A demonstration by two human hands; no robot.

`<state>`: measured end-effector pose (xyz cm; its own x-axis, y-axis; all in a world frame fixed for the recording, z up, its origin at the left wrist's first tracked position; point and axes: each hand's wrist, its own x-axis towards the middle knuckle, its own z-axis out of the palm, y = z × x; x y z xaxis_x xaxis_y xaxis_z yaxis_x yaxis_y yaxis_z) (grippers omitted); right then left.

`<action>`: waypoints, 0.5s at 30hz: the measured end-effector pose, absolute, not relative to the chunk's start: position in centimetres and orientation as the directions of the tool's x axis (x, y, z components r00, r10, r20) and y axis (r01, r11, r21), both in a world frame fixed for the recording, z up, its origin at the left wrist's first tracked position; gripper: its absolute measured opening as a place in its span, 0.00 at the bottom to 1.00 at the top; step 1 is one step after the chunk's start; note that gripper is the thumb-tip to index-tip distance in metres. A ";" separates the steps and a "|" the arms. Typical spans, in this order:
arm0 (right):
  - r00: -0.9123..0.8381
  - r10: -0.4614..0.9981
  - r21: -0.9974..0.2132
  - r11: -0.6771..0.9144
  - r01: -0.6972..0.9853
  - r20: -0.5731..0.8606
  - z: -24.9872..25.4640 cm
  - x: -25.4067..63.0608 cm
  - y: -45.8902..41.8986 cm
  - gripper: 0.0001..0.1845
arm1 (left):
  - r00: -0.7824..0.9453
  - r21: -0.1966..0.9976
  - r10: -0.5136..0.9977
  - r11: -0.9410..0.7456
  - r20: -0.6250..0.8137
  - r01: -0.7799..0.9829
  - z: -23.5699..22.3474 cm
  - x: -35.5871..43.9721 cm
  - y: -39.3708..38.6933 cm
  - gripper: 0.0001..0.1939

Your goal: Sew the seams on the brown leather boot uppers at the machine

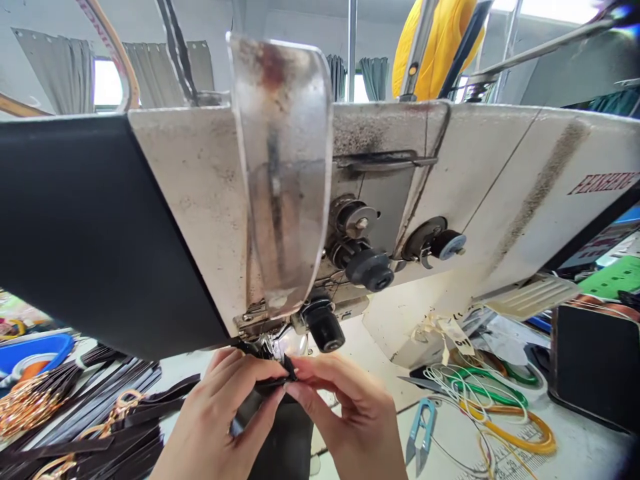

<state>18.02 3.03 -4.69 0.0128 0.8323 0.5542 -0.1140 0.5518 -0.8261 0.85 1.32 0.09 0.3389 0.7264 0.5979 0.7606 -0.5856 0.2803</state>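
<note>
Close under the sewing machine's (185,173) needle area, both hands meet at a small black strap piece (289,367). My left hand (225,403) pinches it from the left between thumb and fingers. From the other side, the thumb and fingertips of my right hand (347,400) close on it, touching the left fingertips. The fingers cover most of the piece, so its full shape is hidden. Below the hands, a wide dark surface (280,443) shows between the wrists. The needle and presser foot are largely concealed behind the fingers.
A clear guard (285,180) and black tension knobs (370,269) project from the machine head. At right lie blue thread snips (421,433), green-handled scissors (493,387) and loose cords. Dark straps with gold-coloured rings (129,400) and a blue basin (37,355) are at left.
</note>
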 end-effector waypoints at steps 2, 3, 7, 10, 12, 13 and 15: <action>0.057 0.839 -0.831 0.543 -0.120 0.541 -4.5 17.9 2.9 0.15 | 0.338 0.275 0.714 -0.594 0.613 0.756 -0.1 0.6 1.3 0.09; 0.069 0.849 -0.839 0.529 -0.130 0.524 -4.3 17.8 2.8 0.15 | 0.338 0.276 0.706 -0.602 0.623 0.749 -0.1 0.5 1.3 0.09; 0.069 0.887 -0.872 0.461 -0.166 0.456 -4.0 17.6 2.6 0.13 | 0.346 0.279 0.665 -0.647 0.661 0.710 -0.2 0.4 1.4 0.10; 0.049 0.897 -0.881 0.440 -0.176 0.439 -4.0 17.7 2.6 0.11 | 0.358 0.262 0.645 -0.663 0.675 0.701 -0.3 0.5 1.4 0.10; 0.053 0.880 -0.866 0.474 -0.156 0.472 -4.2 17.8 2.8 0.09 | 0.360 0.248 0.636 -0.665 0.683 0.705 -0.5 0.5 1.3 0.10; 0.059 0.862 -0.852 0.506 -0.131 0.503 -4.4 17.9 2.8 0.08 | 0.364 0.236 0.632 -0.664 0.684 0.709 -0.7 0.5 1.3 0.10; 0.058 0.806 -0.804 0.591 -0.061 0.589 -4.6 18.0 3.0 0.08 | 0.371 0.209 0.619 -0.664 0.693 0.718 -1.0 0.5 1.3 0.09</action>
